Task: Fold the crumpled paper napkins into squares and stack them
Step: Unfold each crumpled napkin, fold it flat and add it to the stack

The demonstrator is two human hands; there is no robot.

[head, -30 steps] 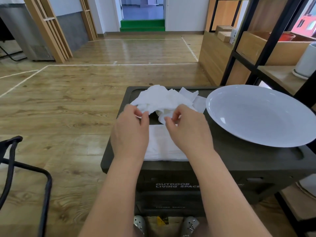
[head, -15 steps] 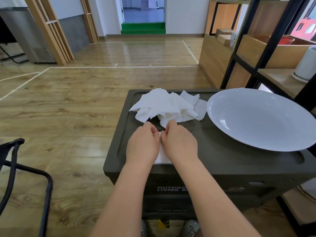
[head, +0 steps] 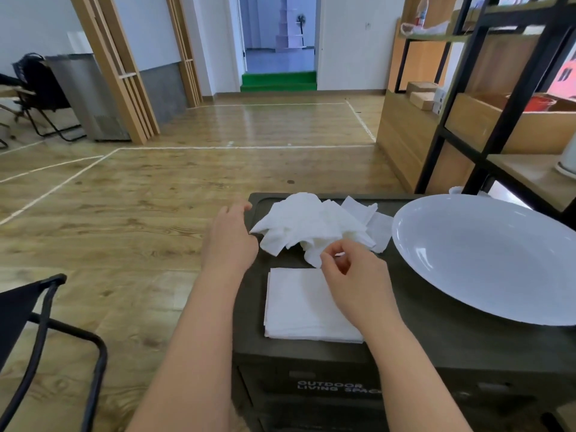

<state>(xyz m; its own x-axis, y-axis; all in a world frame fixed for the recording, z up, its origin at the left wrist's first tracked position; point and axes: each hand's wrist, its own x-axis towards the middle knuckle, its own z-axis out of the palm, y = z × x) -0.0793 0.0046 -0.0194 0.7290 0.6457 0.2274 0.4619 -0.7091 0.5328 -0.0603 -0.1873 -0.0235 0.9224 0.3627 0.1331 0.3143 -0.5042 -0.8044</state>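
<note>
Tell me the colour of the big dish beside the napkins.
Plain white dish, no pattern; the head view shows it.

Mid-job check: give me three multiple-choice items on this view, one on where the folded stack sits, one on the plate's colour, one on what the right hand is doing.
1. Where is the folded stack?
A. on the plate
B. on the box lid, nearer the person than the crumpled pile
C. on the floor

2. What colour is the plate?
A. white
B. red
C. black

3. What is the right hand doing?
A. lying flat on the stack
B. holding the plate
C. pinching a napkin at the pile's near edge

Answers:
1 B, the stack lies on the box, on the near side of the pile.
2 A, its whole bowl is white.
3 C, thumb and fingers close on a napkin corner.
</note>
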